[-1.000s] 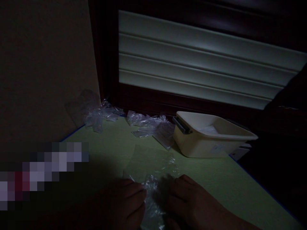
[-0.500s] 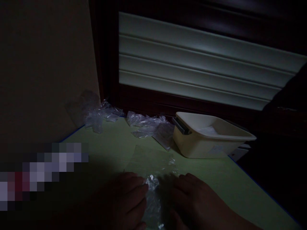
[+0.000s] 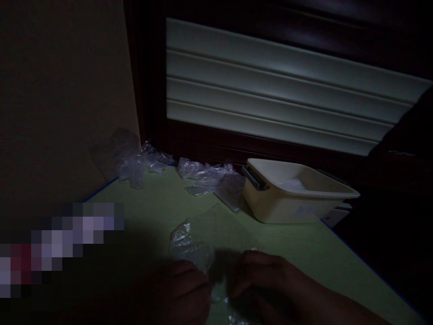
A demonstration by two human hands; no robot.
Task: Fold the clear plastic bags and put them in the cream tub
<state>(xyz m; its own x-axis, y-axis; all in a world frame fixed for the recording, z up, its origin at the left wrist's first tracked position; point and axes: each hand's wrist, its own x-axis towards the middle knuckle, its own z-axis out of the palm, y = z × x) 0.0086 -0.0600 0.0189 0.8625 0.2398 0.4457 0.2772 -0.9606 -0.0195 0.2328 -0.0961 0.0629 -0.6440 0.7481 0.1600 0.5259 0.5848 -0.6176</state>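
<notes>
A clear, crinkled plastic bag lies on the pale green tabletop at the lower middle, under and between my hands. My left hand is curled at the near left side of the bag, its fingers closed on the plastic. On the right, my right hand is bent with its fingertips drawn together at the bag's other side. Part of the plastic shows between the hands and runs off the bottom edge. The light is dim, and the undersides of both hands are dark.
A cream bin with dark handles stands at the back right, something whitish inside. Crumpled clear bags lie along the back edge, more at the left corner by the wall. Behind is a slatted panel. A pixelated patch covers the left.
Both hands have curled more tightly, and the left has dropped slightly. The bag between them has shifted and bunched up at the left, its far edge now pointed.
</notes>
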